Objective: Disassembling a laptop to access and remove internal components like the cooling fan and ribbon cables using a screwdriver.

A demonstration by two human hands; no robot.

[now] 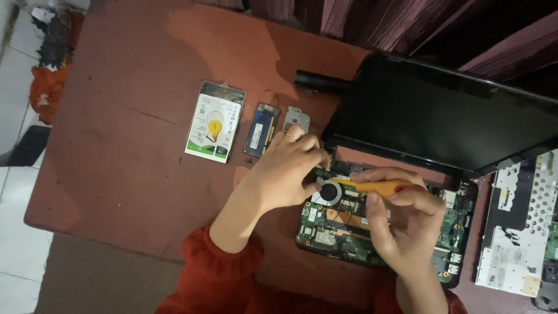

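Step in hand: work on the opened laptop base (pixel 383 229); by my reading a fastening near the round black fan (pixel 329 192) is being loosened or pried, since the tool's tip meets the board just there
Right hand (pixel 407 224): clenched round the orange-handled tool (pixel 372 186), fingers wrapped over the handle, thumb pressed along its near side; the shaft lies almost level and points left toward the fan
Left hand (pixel 288 171): fingers curled down at the board's upper left corner, just beside the fan, seemingly pinching or steadying something small; whether it actually grips a part I cannot tell; a ring shows on one finger
Where the work lies: the green circuit board (pixel 334 229) sits in the base on the reddish-brown surface (pixel 116 151), under the tilted dark screen (pixel 442 113)
Next move calls for: a steady tip kept square on whatever it bears on, and light force, as thin cables and connectors crowd close around the fan
Set aside: hard drive (pixel 213 122) with a white and green label, memory module (pixel 261 129) and small metal bracket (pixel 296 119) in a row, well apart from the board; a perforated metal cover panel (pixel 517 227) to the right
Hidden: tool tip and its target are covered by the left fingers; the right edge of the cover panel is cut off; board details are too small to read
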